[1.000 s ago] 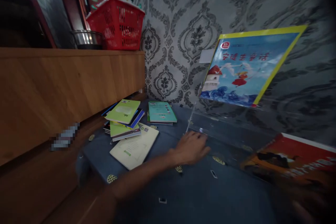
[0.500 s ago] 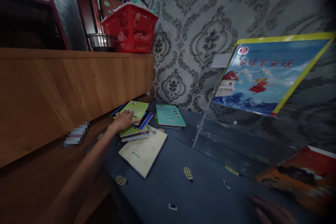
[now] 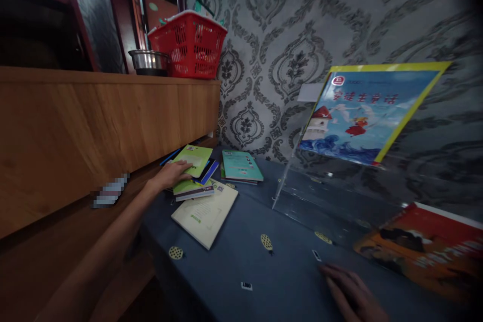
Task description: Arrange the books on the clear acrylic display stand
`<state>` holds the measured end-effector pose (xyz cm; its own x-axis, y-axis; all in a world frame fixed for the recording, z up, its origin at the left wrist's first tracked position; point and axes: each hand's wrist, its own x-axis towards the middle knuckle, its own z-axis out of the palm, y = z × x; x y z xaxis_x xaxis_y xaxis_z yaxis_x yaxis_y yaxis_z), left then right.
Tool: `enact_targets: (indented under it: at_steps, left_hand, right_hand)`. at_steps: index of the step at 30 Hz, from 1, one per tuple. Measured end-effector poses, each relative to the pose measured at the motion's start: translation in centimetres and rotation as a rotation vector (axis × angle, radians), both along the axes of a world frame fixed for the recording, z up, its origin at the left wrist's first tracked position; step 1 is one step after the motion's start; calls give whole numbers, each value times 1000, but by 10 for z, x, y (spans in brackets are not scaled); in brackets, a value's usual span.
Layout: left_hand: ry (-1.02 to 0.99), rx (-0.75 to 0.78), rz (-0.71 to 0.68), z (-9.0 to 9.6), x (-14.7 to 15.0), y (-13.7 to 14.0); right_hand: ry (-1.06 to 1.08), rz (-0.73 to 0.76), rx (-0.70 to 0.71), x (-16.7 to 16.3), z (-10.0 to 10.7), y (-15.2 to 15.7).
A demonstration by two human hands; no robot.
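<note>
My left hand (image 3: 174, 173) lies over the near left edge of a light green book (image 3: 198, 155), fingers stretched onto its cover; the thumb is not clear. That book tops an uneven pile, with a blue book (image 3: 208, 173) and another green book (image 3: 191, 190) below it. Partly under the pile is a cream-coloured book (image 3: 207, 219). A teal book (image 3: 241, 165) lies on others just right of the pile. My right hand (image 3: 349, 289) hovers low over the table at the lower right, somewhat blurred, fingers extended and holding nothing.
A clear stand (image 3: 286, 181) holds a blue picture book with yellow edges (image 3: 354, 115) and, lower, a red-orange book (image 3: 426, 246). The dark blue tablecloth (image 3: 226, 271) covers the table. A wooden cabinet (image 3: 113, 121) at left bears a red basket (image 3: 196, 45) and a metal bowl (image 3: 149, 62).
My left hand has slid slightly left and nearer on the green book. My right hand has come further into view, moving left and up. The view has turned slightly right.
</note>
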<state>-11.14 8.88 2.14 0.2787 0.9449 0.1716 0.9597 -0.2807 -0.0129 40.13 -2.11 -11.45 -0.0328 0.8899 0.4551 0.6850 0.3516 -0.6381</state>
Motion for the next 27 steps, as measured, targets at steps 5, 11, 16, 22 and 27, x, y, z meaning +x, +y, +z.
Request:
enact_targets:
  at_steps: [5,11,16,22,27]
  left_hand:
    - [-23,7,-26,8,1,-8]
    - [141,91,118,7,16,-22]
    - [207,78,122,7,47,-47]
    - [209,107,72,1,96,-93]
    - [-67,318,-156,-25,113,-129]
  right_hand:
    - [-20,14,1,-11,5,0]
    - [2,36,4,-20,-2,3]
    - [111,133,-65,-56,10,5]
    - [661,448,-506,-157,54,19]
    - [1207,640,-886,-231,72,51]
